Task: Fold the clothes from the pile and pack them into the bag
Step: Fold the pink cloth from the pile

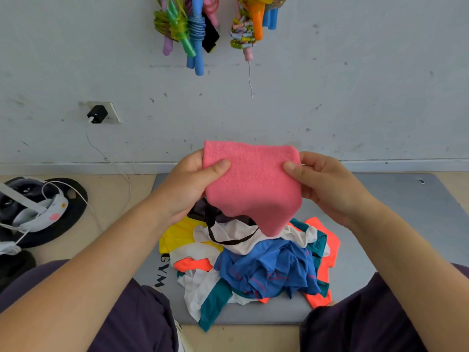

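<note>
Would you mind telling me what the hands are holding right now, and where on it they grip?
Both hold the folded pink cloth: left hand pinches its left edge, right hand its right edge.

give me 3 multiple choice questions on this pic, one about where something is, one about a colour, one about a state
1. Where is the clothes pile?
A. on the grey mat
B. hung on the wall
C. on the person's lap

2. What colour is the cloth held up in both hands?
A. yellow
B. pink
C. blue

3. How is the cloth held?
A. the left hand alone grips it
B. it lies loose on the pile
C. the left hand and the right hand each pinch a side

Answers:
1 A, the pile lies on the mat between the person's knees.
2 B, the cloth is plain pink all over.
3 C, a thumb presses the front of the cloth at each side, and it hangs above the pile.
</note>
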